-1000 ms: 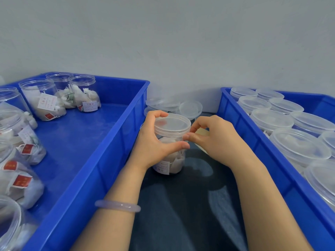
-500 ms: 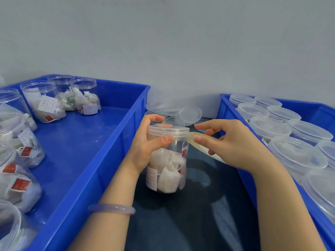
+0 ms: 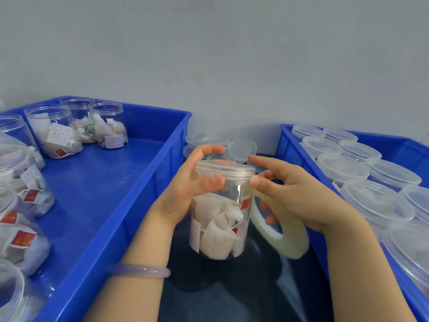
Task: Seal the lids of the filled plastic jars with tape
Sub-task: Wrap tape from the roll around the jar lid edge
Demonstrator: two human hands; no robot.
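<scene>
Left hand grips jar at lid; right hand seemingly holds tape roll alongside.

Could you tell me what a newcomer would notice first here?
A clear jar of white sachets fills the centre, gripped by the left hand, while the right hand holds a tape roll beside it. Blue bins flank it: open jars in the left bin, lidded jars in the right bin.
</scene>
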